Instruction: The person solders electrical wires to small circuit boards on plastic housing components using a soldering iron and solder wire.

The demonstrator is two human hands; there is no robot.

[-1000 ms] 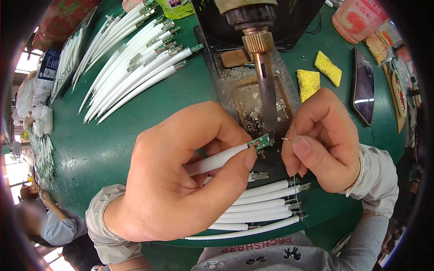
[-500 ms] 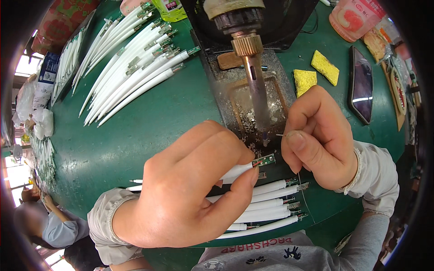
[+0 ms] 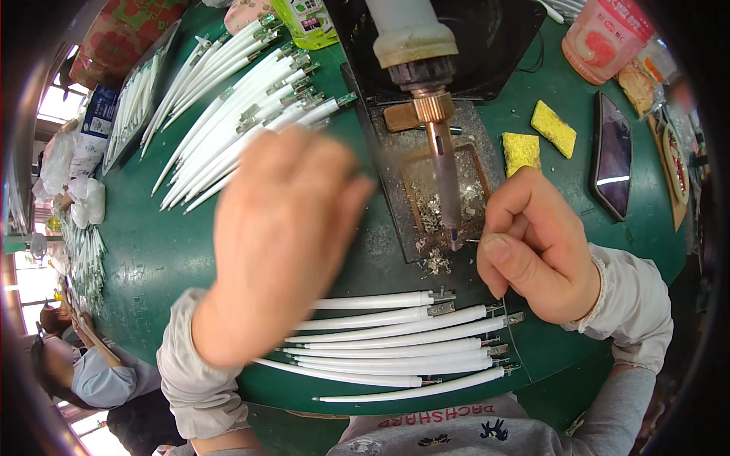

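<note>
My left hand (image 3: 285, 235), smeared by motion, is over the near edge of a spread pile of white tapered sticks (image 3: 243, 114) with small green circuit boards at their ends. Whether it holds a stick cannot be made out. My right hand (image 3: 536, 254) is closed in a pinch on a thin solder wire (image 3: 471, 241), whose short end points at the soldering iron's tip. That soldering iron (image 3: 445, 163) hangs tip down above a metal tray (image 3: 414, 201) littered with solder scraps. Nearer me lies a row of similar white sticks (image 3: 395, 349), board ends to the right.
Two yellow sponge pieces (image 3: 553, 129) and a dark phone (image 3: 610, 156) lie to the right. Behind them stands a pink cup (image 3: 606, 42). A green bottle (image 3: 306, 23) is at the back. Another person (image 3: 106, 376) sits at far left.
My left hand has moved from beside the iron's tip leftward and away to the pile; the stick it held no longer shows. My right hand keeps its pinch near the tip. The view has shifted slightly.
</note>
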